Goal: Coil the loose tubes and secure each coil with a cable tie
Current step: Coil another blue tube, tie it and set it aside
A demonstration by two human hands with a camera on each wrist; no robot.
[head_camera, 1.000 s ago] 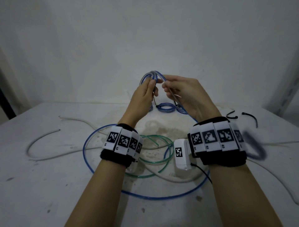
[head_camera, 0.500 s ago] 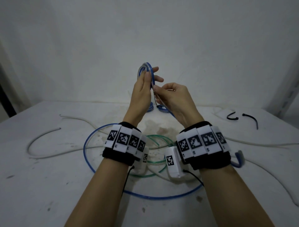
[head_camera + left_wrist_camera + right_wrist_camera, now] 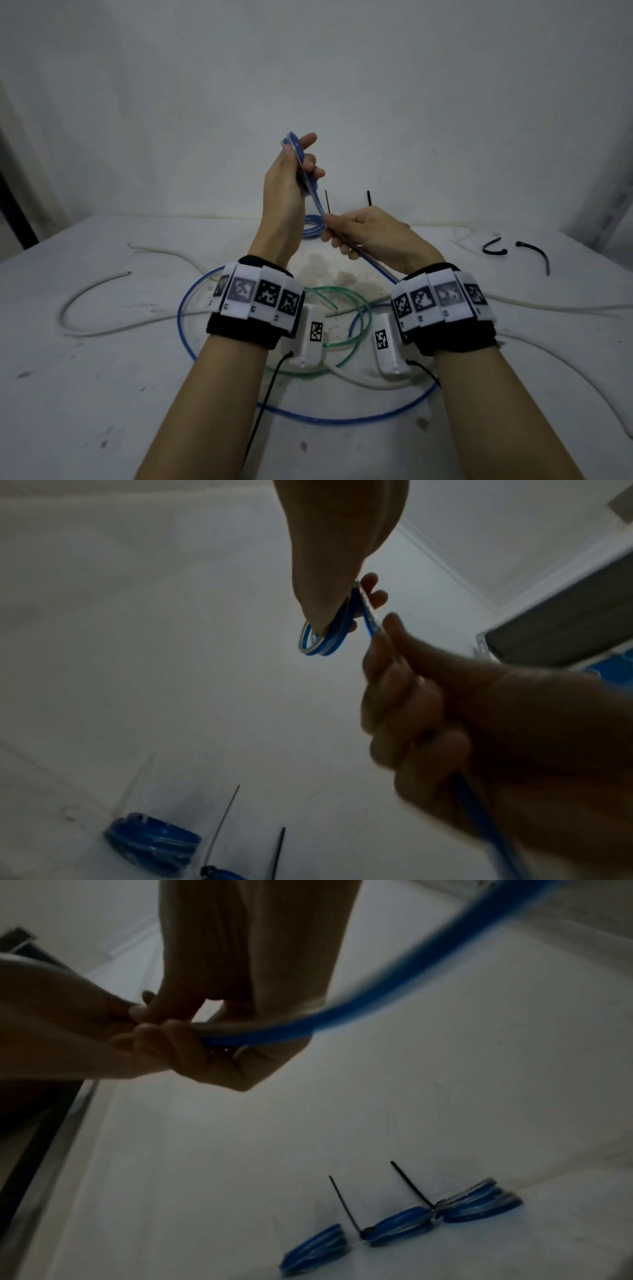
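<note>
Nearest me, the slack of the blue tube (image 3: 308, 416) loops on the counter (image 3: 85, 394) round the green tube (image 3: 356, 325). Above it my right hand (image 3: 370, 236) pinches the running length, while my left hand (image 3: 287, 185) clamps the started coil (image 3: 322, 639). It looks light, springy and slick, so I'd grip close to the coil. Beyond lie tied coils (image 3: 400, 1226).
</note>
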